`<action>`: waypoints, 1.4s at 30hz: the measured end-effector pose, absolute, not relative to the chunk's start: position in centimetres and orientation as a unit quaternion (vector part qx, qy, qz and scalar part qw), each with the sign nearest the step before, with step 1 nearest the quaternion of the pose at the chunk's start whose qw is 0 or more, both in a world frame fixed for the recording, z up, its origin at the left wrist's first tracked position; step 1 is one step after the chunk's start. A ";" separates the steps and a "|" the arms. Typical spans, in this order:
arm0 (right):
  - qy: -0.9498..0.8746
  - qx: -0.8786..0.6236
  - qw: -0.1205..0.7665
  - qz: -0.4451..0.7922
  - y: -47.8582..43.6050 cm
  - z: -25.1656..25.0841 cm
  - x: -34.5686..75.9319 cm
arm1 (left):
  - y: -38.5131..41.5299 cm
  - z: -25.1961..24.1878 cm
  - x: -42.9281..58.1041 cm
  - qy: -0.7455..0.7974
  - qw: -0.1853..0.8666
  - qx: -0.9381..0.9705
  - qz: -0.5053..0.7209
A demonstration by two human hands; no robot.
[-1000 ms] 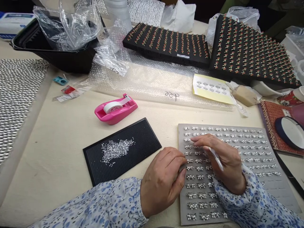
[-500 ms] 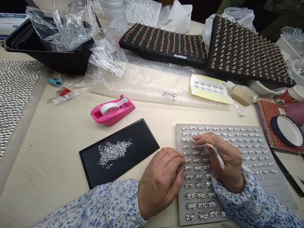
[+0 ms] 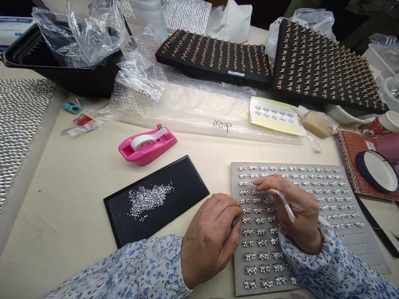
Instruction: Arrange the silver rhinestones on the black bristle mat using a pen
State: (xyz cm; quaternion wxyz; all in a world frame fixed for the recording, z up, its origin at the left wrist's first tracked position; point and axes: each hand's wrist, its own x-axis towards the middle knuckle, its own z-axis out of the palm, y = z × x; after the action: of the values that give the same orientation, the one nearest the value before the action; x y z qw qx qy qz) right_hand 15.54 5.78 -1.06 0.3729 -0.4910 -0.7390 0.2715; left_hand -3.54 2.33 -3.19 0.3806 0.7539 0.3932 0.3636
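My right hand (image 3: 294,207) is closed in a pen-like grip on a slim white stick-like tool (image 3: 286,206), whose back end shows above the hand. Its pale tip peeks out past the fingertips, close to the upper left rows of small silver star-like pieces (image 3: 262,231) set in a grey board (image 3: 370,249). I cannot tell whether the tip touches one. Curled over the board's left edge, my left hand (image 3: 212,238) grips it with fingers and thumb. Left of it lies a ribbed black tray (image 3: 183,182) with a spread of tiny clear sparkling stones (image 3: 149,199).
A pink tape dispenser (image 3: 148,145) stands behind the tray. Farther back are two black foam boards (image 3: 215,54) of red-and-green pieces, a barcode label sheet (image 3: 276,116), bubble wrap (image 3: 193,108) and a black bin (image 3: 90,79) with plastic bags. A dark-rimmed lid (image 3: 377,171) lies right.
My right fingertips have shifted very slightly, and the tool's pale tip now shows beside them. The left hand stays in place on the board's edge.
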 end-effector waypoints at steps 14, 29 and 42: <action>-0.740 -0.492 0.374 0.265 5.8 -1.1 15.6 | 2.3 -3.1 -3.5 0.393 0.383 0.753 0.363; -0.740 -0.497 0.361 0.274 5.8 -1.1 15.6 | 2.4 -3.1 -3.5 0.392 0.380 0.753 0.368; -0.735 -0.487 0.391 0.264 5.9 -0.9 15.4 | 2.3 -3.1 -3.5 0.393 0.376 0.754 0.369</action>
State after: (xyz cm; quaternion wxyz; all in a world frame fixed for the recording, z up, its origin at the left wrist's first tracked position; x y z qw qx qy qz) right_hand 15.43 5.89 -0.93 0.3909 -0.4875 -0.7347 0.2641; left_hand -3.52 2.35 -3.09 0.3758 0.7539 0.3925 0.3692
